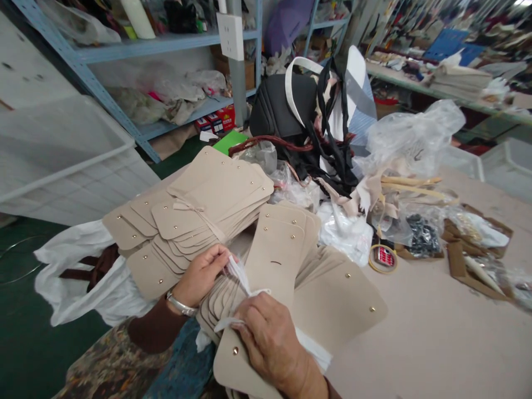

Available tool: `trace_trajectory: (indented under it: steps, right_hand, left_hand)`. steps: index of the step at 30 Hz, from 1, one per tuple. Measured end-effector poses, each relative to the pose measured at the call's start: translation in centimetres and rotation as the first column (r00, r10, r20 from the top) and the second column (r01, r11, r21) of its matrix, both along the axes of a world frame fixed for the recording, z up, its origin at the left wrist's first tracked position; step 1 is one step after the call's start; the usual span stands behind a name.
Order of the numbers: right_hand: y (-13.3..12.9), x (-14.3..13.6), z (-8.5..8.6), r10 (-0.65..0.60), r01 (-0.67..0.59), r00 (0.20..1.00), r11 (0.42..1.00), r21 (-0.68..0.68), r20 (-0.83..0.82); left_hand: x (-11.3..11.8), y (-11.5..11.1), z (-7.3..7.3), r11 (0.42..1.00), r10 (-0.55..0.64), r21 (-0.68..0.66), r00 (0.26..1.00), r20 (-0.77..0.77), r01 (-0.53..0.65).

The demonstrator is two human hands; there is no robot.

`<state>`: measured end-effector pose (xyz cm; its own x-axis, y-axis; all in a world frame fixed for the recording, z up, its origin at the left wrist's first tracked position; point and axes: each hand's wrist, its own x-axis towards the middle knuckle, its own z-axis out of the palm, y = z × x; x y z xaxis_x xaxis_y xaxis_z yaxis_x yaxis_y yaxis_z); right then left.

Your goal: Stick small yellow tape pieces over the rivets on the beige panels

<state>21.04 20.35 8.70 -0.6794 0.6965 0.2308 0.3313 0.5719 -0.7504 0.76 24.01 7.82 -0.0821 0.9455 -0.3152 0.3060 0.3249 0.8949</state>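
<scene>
Beige panels with small metal studs (278, 249) lie in fanned bundles under and around my hands. My left hand (203, 277), with a watch on its wrist, pinches one part of a white cloth strip (238, 271). Lower and to the right, my right hand (272, 332) has its fingers closed on the same strip, and a loose end sticks out to its left. The strip lies across the lower bundle of panels. Behind my left hand is another stack of beige panels (220, 188), with a thin beige tie across it.
Black bags and straps (282, 105) are heaped at the table's back, beside plastic bags (415, 133). Small cardboard boxes (469, 277) and a round red-centred item (383, 258) lie right. A white crate (66, 160) and blue shelving (158, 50) stand left.
</scene>
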Motion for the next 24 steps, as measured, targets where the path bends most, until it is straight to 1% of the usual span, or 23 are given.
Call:
trace_trajectory:
  steps: [2,3,4,5,7,8,9,10,11,13,14,15,16,17,18,19,20,22,23,24]
  right_hand:
    - [-0.1,0.3,0.0,0.008,-0.009,1.000,1.000,-0.004,-0.007]
    - [0.0,0.5,-0.1,-0.025,0.025,1.000,1.000,-0.001,-0.006]
    - [0.2,0.7,-0.2,-0.094,0.094,0.996,0.996,0.009,0.009]
    - [0.6,1.0,-0.5,-0.191,0.190,0.981,0.982,0.024,0.044]
    - [1.4,1.5,-1.2,-0.375,0.368,0.914,0.927,0.073,0.155]
    - [1.9,1.7,-1.5,-0.429,0.418,0.879,0.903,0.096,0.209]
    - [2.4,1.9,-1.8,-0.445,0.433,0.860,0.895,0.107,0.251]
    - [2.8,2.1,-2.0,-0.420,0.410,0.866,0.907,0.095,0.273]
    - [3.1,2.1,-2.0,-0.361,0.358,0.893,0.932,0.062,0.269]
    - [3.3,2.1,-1.8,-0.226,0.235,0.957,0.972,-0.030,0.181]
    - [3.3,2.0,-1.7,-0.186,0.195,0.976,0.978,-0.070,0.114]
    - [3.1,1.9,-1.5,-0.181,0.185,0.982,0.977,-0.102,0.044]
    - [2.9,1.9,-1.4,-0.210,0.205,0.978,0.970,-0.133,-0.019]
    - [2.7,1.8,-1.3,-0.265,0.250,0.961,0.953,-0.172,-0.073]
    - [2.5,1.8,-1.3,-0.340,0.306,0.933,0.923,-0.234,-0.118]
    - [2.3,1.8,-1.3,-0.422,0.359,0.894,0.876,-0.321,-0.152]
    - [2.1,1.8,-1.4,-0.505,0.399,0.845,0.814,-0.422,-0.176]
    - [1.7,1.7,-1.5,-0.646,0.423,0.735,0.675,-0.605,-0.206]
    - [1.6,1.6,-1.6,-0.691,0.414,0.690,0.620,-0.666,-0.215]
    - [1.4,1.5,-1.6,-0.712,0.397,0.666,0.592,-0.702,-0.224]
  left_hand:
    - [0.5,0.3,0.4,1.000,-0.006,-0.003,1.000,-0.015,0.006]
    - [0.8,0.4,0.6,1.000,-0.020,0.008,1.000,-0.023,0.020]
    - [1.0,0.5,0.8,0.999,-0.038,0.024,0.999,-0.025,0.039]
    - [1.2,0.6,0.9,0.998,-0.056,0.041,0.998,-0.023,0.057]
    - [1.5,0.7,1.0,0.995,-0.078,0.065,0.997,-0.013,0.078]
    - [1.6,0.7,0.9,0.994,-0.081,0.068,0.997,-0.012,0.081]
    - [1.6,0.7,0.8,0.994,-0.083,0.067,0.996,-0.014,0.083]
    - [1.6,0.7,0.7,0.994,-0.085,0.062,0.996,-0.014,0.086]
    - [1.6,0.7,0.5,0.995,-0.088,0.053,0.996,-0.012,0.088]
    - [1.5,0.7,0.4,0.996,-0.088,0.031,0.996,0.004,0.088]
    - [1.5,0.7,0.4,0.996,-0.087,0.021,0.996,0.014,0.086]
    - [1.5,0.7,0.4,0.997,-0.082,0.016,0.996,0.020,0.082]
    - [1.5,0.7,0.6,0.997,-0.081,0.017,0.997,0.019,0.081]
    - [1.6,0.6,0.8,0.996,-0.085,0.027,0.996,0.012,0.085]
    - [1.7,0.6,1.0,0.995,-0.090,0.043,0.996,0.002,0.090]
    - [1.9,0.6,1.3,0.994,-0.092,0.063,0.996,-0.008,0.093]
    - [2.1,0.6,1.6,0.992,-0.090,0.086,0.996,-0.020,0.091]
    - [2.5,0.6,2.1,0.989,-0.069,0.128,0.997,-0.038,0.073]
    - [2.7,0.5,2.3,0.987,-0.071,0.142,0.997,-0.030,0.075]
    - [2.9,0.4,2.4,0.983,-0.101,0.152,0.995,-0.011,0.101]
